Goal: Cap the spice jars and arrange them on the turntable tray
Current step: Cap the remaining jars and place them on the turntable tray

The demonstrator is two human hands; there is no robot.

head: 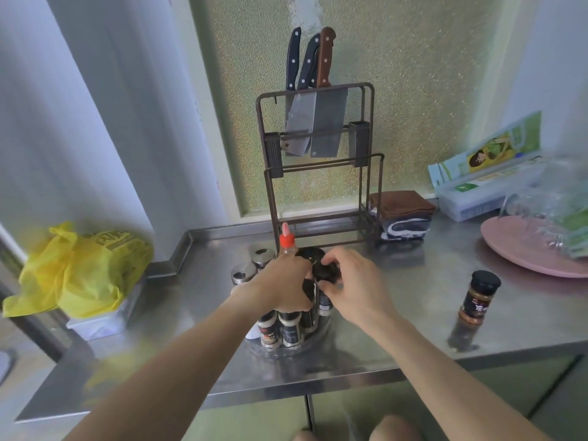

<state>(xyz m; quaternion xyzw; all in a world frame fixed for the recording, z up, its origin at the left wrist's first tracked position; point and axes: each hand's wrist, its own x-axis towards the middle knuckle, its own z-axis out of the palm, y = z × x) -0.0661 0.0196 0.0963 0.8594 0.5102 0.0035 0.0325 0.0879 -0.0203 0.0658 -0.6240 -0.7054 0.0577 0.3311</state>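
Both hands [288, 283] [353, 281] are gripping turntable jars while the capped spice jar [479, 297] is standing upright nearer the right hand, toward the counter's [413, 297] right edge.

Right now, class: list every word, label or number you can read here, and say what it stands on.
None can be read.
Yellow bag: dark print, blurred.
Lone jar: red-and-white label, too small.
Tray jars: labels too small.
Green box: picture and print, blurred.
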